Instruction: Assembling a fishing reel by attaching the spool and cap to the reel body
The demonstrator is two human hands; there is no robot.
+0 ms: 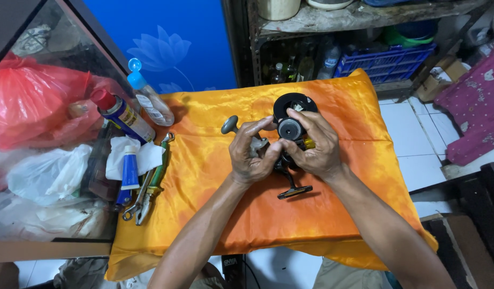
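Head view. Desk (pixel 215 225): draped in orange satin cloth (pixel 364 134).

Reel (pixel 289 144): black fishing reel, held above the desk's middle, nearer its far edge; round spool upward, foot toward the near edge, grey handle knob (pixel 229 124) sticking out left.

Left hand (pixel 252 155): fingers curled around the reel's left side and handle.

Right hand (pixel 316 144): fingers wrapped over the reel's right side, thumb on the body.

Left edge: pliers (pixel 145 195), blue tube (pixel 130 171), white tissue (pixel 118 152), red-capped spray can (pixel 123 115), clear bottle with blue cap (pixel 149 101).
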